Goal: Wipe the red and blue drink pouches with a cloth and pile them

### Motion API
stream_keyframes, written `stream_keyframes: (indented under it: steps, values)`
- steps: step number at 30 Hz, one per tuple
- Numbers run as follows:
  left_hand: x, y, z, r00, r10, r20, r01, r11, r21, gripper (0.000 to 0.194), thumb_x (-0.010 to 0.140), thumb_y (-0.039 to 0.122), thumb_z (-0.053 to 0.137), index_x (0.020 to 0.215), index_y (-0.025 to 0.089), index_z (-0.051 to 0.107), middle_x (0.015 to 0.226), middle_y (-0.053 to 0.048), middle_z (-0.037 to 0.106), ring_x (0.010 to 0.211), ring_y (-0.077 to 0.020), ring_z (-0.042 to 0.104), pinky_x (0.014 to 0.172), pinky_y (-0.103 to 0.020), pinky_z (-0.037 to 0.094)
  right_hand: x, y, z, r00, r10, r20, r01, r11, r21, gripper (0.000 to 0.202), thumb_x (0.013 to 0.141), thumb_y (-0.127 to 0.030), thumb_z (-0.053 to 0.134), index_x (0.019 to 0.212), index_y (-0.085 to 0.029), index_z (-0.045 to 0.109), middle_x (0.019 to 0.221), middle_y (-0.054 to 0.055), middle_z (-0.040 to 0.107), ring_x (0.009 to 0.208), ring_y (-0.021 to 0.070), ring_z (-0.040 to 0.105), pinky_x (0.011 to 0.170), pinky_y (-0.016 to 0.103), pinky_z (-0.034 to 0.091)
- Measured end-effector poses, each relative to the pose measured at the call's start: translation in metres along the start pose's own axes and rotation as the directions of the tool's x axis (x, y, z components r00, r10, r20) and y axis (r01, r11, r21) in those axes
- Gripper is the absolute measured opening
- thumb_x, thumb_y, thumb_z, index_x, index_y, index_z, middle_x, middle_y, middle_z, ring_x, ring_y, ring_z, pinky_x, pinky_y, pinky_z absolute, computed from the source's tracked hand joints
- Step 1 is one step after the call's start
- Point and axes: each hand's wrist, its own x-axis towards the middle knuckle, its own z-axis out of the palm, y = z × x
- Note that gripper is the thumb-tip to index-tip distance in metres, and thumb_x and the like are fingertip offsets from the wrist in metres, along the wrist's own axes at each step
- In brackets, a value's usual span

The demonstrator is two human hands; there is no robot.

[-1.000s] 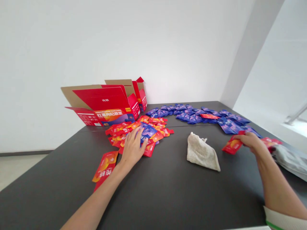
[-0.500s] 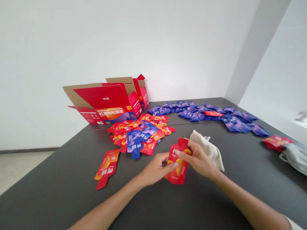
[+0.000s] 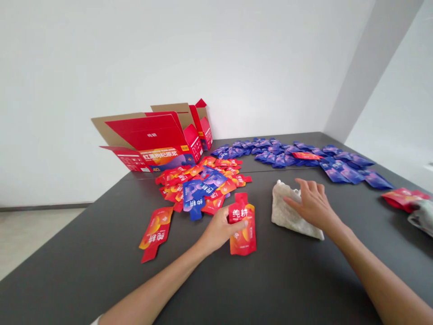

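Observation:
My left hand (image 3: 221,229) grips a red pouch (image 3: 248,232) by its left edge, thumb across the printed front, with the narrow spout end pointing up. Over a pale cloth (image 3: 287,212) hovers my right hand (image 3: 314,203), fingers spread and nothing in it; whether it touches the cloth I cannot tell. Left of my left hand, a single red pouch (image 3: 157,230) lies on the dark table. Behind it is a heap of red pouches (image 3: 176,178) with blue pouches (image 3: 204,189) on top.
Two open red cartons (image 3: 162,144) stand at the back left by the wall. Many blue pouches (image 3: 280,158) spread over the back right, with one red pouch (image 3: 306,155) among them. At the right edge lie red pouches (image 3: 402,198) and a grey cloth (image 3: 422,216).
My right hand has let go of the red pouch and moved right, over the pale cloth. My left hand keeps the pouch, now turned more upright with its front facing me.

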Motion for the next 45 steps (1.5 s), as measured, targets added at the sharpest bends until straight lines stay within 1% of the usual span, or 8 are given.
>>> stream_keyframes:
  steps: [8,15,19,23,29,33,39,45]
  values:
    - [0.008,-0.012,-0.011,0.982,0.023,-0.185,0.023,0.969,0.245,0.038,0.080,0.049,0.049,0.062,0.015,0.049,0.058,0.002,0.054,0.056,-0.0112,0.052,0.051,-0.021,0.039,-0.002,-0.004,0.013,0.950,-0.017,0.313,0.026,0.999,-0.024,0.047,0.082,-0.046,0.041,0.115,-0.013,0.041,0.106,0.015,0.053,0.100,0.0264,0.050,0.075,0.032,0.036]
    - [0.008,-0.013,-0.003,0.928,-0.281,-0.244,0.239,0.953,-0.187,0.028,0.072,0.040,0.061,0.076,0.013,0.052,0.060,0.000,0.060,0.045,-0.0108,0.057,0.046,-0.021,0.046,0.009,-0.005,0.002,0.933,0.128,0.337,-0.184,0.973,0.140,0.035,0.079,-0.046,0.046,0.098,-0.018,0.044,0.088,0.009,0.059,0.078,0.0219,0.057,0.059,0.025,0.034]
    - [0.006,-0.013,0.010,0.935,-0.268,-0.234,0.203,0.942,-0.268,0.032,0.074,0.040,0.061,0.088,0.013,0.054,0.069,-0.004,0.065,0.052,-0.0132,0.062,0.054,-0.025,0.052,0.003,-0.020,-0.007,0.964,0.080,0.252,-0.165,0.925,0.341,0.029,0.078,-0.045,0.049,0.090,-0.019,0.044,0.082,0.004,0.060,0.071,0.0168,0.056,0.057,0.023,0.034]
    - [0.004,-0.019,0.017,0.979,-0.069,-0.192,0.089,0.992,0.095,0.041,0.085,0.047,0.041,0.071,0.012,0.057,0.061,-0.003,0.062,0.050,-0.0128,0.060,0.052,-0.022,0.046,-0.020,-0.059,-0.006,0.977,-0.086,0.196,-0.015,0.886,0.463,0.027,0.081,-0.043,0.046,0.096,-0.020,0.043,0.084,0.003,0.061,0.073,0.0158,0.056,0.059,0.022,0.034]
    - [0.001,-0.015,0.018,0.996,0.035,-0.080,0.027,0.751,0.660,0.050,0.090,0.043,0.027,0.058,0.016,0.055,0.057,-0.003,0.061,0.059,-0.0146,0.059,0.056,-0.022,0.039,-0.033,-0.088,0.007,0.966,-0.186,0.178,0.161,0.976,0.146,0.024,0.084,-0.038,0.042,0.099,-0.018,0.042,0.091,0.006,0.060,0.082,0.0185,0.058,0.063,0.023,0.034]
    - [0.000,-0.009,0.020,0.996,-0.012,-0.086,0.077,0.582,0.810,0.053,0.091,0.044,0.023,0.063,0.016,0.059,0.062,-0.005,0.064,0.064,-0.0157,0.061,0.062,-0.023,0.039,-0.030,-0.081,0.006,0.985,-0.036,0.170,0.049,0.996,-0.069,0.022,0.087,-0.037,0.037,0.097,-0.018,0.040,0.089,0.007,0.059,0.076,0.0193,0.059,0.060,0.025,0.034]
    - [0.002,-0.016,0.020,1.000,0.004,-0.018,0.015,0.403,0.915,0.043,0.091,0.037,0.026,0.080,0.019,0.063,0.077,-0.007,0.068,0.073,-0.0197,0.064,0.059,-0.025,0.036,-0.040,-0.089,0.007,0.942,-0.284,0.178,0.290,0.957,-0.008,0.018,0.082,-0.032,0.043,0.095,-0.020,0.039,0.091,0.005,0.059,0.080,0.0190,0.059,0.062,0.025,0.037]
    - [0.001,-0.015,0.021,0.999,-0.003,-0.046,0.044,0.347,0.937,0.056,0.092,0.046,0.017,0.074,0.017,0.063,0.075,-0.009,0.067,0.073,-0.0215,0.063,0.060,-0.028,0.037,-0.029,-0.083,0.001,0.974,-0.082,0.210,0.120,0.977,-0.174,0.016,0.085,-0.029,0.038,0.097,-0.017,0.040,0.092,0.009,0.059,0.082,0.0203,0.059,0.065,0.026,0.039]
